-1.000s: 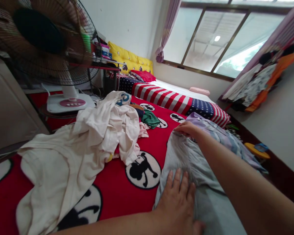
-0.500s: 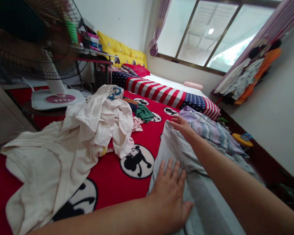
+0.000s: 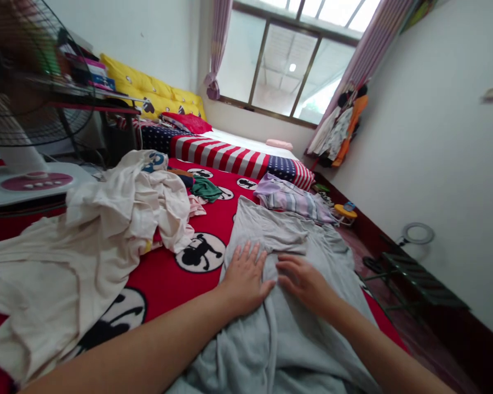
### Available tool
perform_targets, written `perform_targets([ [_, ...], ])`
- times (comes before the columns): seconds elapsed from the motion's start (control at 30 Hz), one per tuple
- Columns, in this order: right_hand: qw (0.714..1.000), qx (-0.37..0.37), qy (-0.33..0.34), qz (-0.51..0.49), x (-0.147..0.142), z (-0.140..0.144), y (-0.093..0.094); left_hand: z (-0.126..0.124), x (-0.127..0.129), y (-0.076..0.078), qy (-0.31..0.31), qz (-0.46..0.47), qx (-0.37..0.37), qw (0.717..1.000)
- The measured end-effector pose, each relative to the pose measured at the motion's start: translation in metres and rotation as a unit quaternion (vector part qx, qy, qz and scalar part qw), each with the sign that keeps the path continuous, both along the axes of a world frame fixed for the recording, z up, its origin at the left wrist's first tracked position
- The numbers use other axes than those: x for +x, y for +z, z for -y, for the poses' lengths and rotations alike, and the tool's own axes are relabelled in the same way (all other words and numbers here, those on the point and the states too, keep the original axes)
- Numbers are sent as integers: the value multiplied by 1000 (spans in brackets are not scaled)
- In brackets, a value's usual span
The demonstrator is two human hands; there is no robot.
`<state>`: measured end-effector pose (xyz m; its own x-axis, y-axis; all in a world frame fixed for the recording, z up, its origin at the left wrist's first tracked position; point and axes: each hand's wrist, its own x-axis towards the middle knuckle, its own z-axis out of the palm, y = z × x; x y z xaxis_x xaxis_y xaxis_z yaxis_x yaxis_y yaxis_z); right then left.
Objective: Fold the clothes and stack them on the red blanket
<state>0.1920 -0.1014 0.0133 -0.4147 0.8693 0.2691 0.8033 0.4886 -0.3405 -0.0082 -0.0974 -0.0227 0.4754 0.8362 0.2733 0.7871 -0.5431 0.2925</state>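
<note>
A light grey garment (image 3: 287, 323) lies spread on the red cartoon-print blanket (image 3: 168, 273) in front of me. My left hand (image 3: 246, 279) lies flat on the garment's left side, fingers apart. Beside it, my right hand (image 3: 302, 282) rests palm down on the cloth near its middle, fingers pointing left. Neither hand grips anything. A folded striped purple garment (image 3: 290, 198) sits just beyond the grey one.
A heap of cream clothes (image 3: 107, 219) covers the blanket's left side, with a green item (image 3: 205, 189) behind it. A standing fan (image 3: 24, 109) is at far left. A flag-print cover (image 3: 238, 156), yellow headboard (image 3: 148, 90), hanging clothes (image 3: 340, 128) and a floor rack (image 3: 419, 279) lie beyond.
My right hand has drawn back from the grey garment's far edge to its middle, next to my left hand. The view has swung right and back.
</note>
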Motion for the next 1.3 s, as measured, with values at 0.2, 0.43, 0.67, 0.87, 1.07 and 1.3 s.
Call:
perform_targets([
  [0.2,999,-13,-32,-13,16,48,2,3,0,5,-12,-21,24,999],
  [0.43,939,70,-324,85,88,-6,22,-1,3,1,-19,-33,26,999],
  [0.67,867,38,-477,138,130,-68,23,0,3,5,-20,-36,16,999],
  [0.87,849,77,-507,129,118,-88,39,-1,3,4,-23,-24,14,999],
  [1.07,977,167,-116,-69,42,-27,73,-2,-2,3,-38,-29,13,999],
  [1.3,976,58,-210,-16,83,95,34,-5,-2,0,-42,-26,22,999],
])
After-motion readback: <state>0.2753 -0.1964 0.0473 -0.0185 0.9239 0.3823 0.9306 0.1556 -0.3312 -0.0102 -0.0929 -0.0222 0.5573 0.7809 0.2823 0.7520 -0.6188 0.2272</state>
